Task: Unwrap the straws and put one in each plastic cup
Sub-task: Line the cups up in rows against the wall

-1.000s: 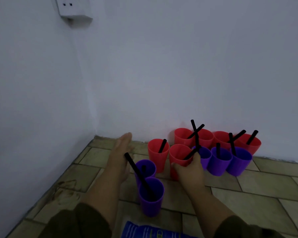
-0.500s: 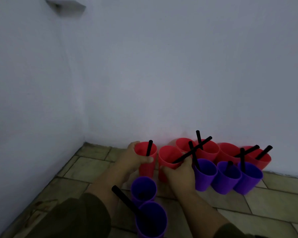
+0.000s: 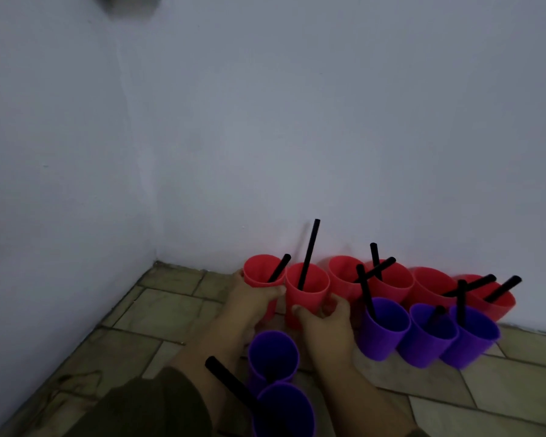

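Several red cups line the wall, several purple cups stand in front, most with a black straw. My left hand (image 3: pixel 249 302) grips the leftmost red cup (image 3: pixel 260 272), which holds a short-looking straw (image 3: pixel 279 268). My right hand (image 3: pixel 325 323) grips the red cup beside it (image 3: pixel 308 290), whose straw (image 3: pixel 309 253) stands nearly upright. Two purple cups sit nearest me: one (image 3: pixel 273 354) between my forearms, and one (image 3: pixel 284 411) at the bottom edge with a straw (image 3: pixel 230 383) leaning left.
The cups stand on a tiled floor (image 3: pixel 158 313) in a corner of white walls (image 3: pixel 265 137). Three purple cups (image 3: pixel 423 339) crowd right of my right hand. Open tiles lie to the left and right front.
My left hand closed on the leftmost red cup and my right hand on the cup beside it. Both cups now stand close to the wall. That cup's straw went from slanted to upright.
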